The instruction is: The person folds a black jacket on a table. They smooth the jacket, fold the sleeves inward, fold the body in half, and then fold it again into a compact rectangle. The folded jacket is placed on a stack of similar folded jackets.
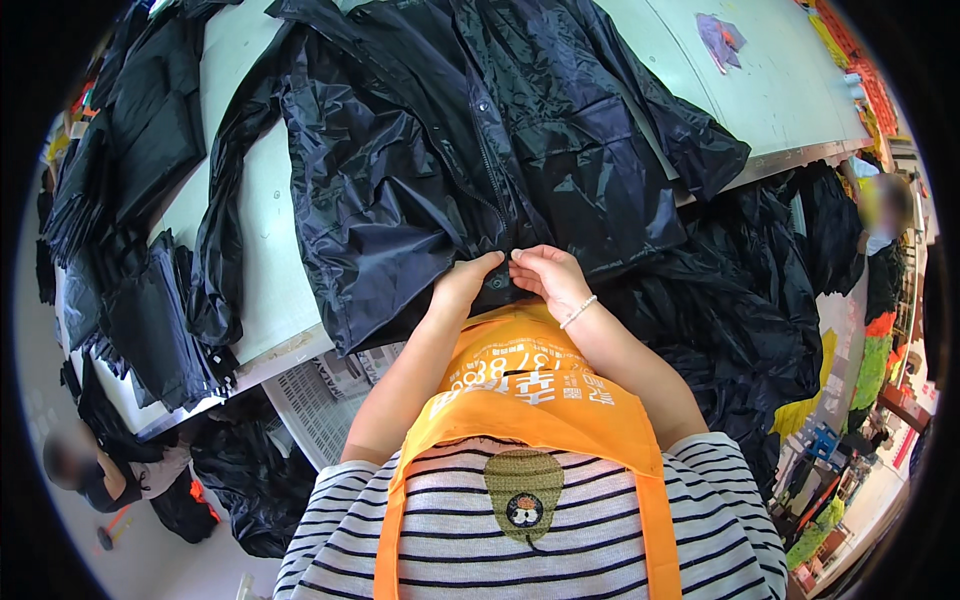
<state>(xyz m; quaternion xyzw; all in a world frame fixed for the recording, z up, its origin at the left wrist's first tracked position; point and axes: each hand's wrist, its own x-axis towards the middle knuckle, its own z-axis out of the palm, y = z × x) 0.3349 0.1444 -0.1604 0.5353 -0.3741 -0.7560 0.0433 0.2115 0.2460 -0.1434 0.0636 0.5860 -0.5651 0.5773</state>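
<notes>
Apron: an orange apron over a striped shirt sits nearest the camera, both forearms reaching forward over it.
Left hand: the left hand pinches the bottom hem of the dark rain jacket, fingers closed narrow on the fabric beside the front placket.
Right hand: the right hand, a bead bracelet at the wrist, grips the same hem just beside it; its fingers are closed narrow on the cloth, thumbs almost touching.
Doing it well: judging from the grip, both sides of the front should be kept level at the hem and the slippery fabric held taut, so the two edges meet squarely.
Jacket position: it lies spread open-side up on the pale tabletop, collar far, hem at the near edge under the fingers.
Left of it: stacks of folded dark garments.
Right: a heap of dark jackets below the table edge.
Far: a small purple scrap.
</notes>
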